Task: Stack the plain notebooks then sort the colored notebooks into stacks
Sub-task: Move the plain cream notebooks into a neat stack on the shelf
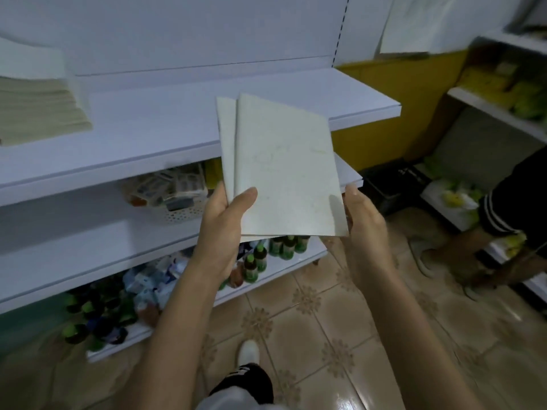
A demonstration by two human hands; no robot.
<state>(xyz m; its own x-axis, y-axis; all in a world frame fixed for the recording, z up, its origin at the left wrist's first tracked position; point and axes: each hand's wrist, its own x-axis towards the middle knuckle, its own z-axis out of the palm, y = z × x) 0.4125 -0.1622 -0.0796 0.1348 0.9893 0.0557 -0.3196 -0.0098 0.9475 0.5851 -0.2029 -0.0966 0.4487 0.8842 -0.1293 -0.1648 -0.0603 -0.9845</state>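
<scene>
Plain-notebook step, mid-way. My left hand [225, 220] grips two plain notebooks [287, 170], thumb on the front cover and fingers hidden behind. The two are fanned, with the back one poking out on the left-hand side. My right hand [365, 229] sits against their right edge with the thumb straight alongside. Its fingers go under the covers, so I cannot tell whether it grips or just steadies. The hands are apart, with the notebooks between them, up in the air and not resting on anything.

The white shelf [207, 113] is just beyond the hands. A pile of pale notebooks [38, 110] lies on it, well off to the left of my left hand and higher. Green-capped bottles [284, 247] are below the hands, and a white basket [177, 214] is beside my left hand. Another person's striped sleeve [515, 199] is far out past my right hand.

Next, I judge: square the two edges with the right hand, then carry them left and lay them flat on that pile. No colored notebooks that I can make out; the sorting is not started.
</scene>
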